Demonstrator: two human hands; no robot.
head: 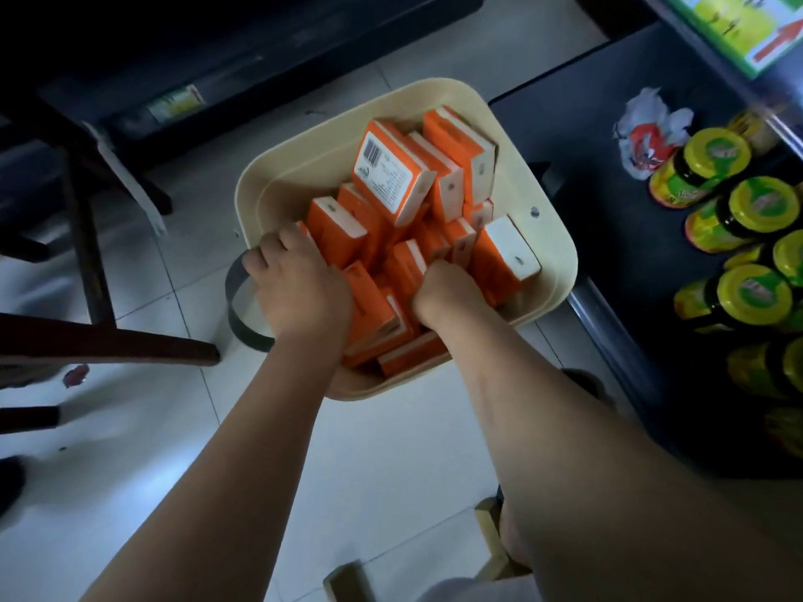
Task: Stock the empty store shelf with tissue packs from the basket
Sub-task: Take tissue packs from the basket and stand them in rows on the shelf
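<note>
Tissue packs [393, 176], orange with white ends, lie heaped at all angles in the cream basket [260, 176], which sits on the tiled floor [347, 449] at the centre of the frame. I read that spot as deliberate, since it is just beside the dark shelf [578, 136] running down the right side, so each load has only a short way to go.

My left hand [300, 284] lies over the packs at the basket's left rim, near the grey handle [237, 297]. Its fingers are curled, but I cannot tell whether they clasp a pack or only brace the basket. My right hand [439, 293] is plunged into the middle of the heap with its fingers bent down and buried between packs. What they hold is hidden, so I cannot tell its grip either.

Both hands in at once suggests gathering several packs together. Yellow-lidded jars [758, 210] crowd the shelf's right part, and its bare stretch beside the basket looks like the place to fill.
</note>
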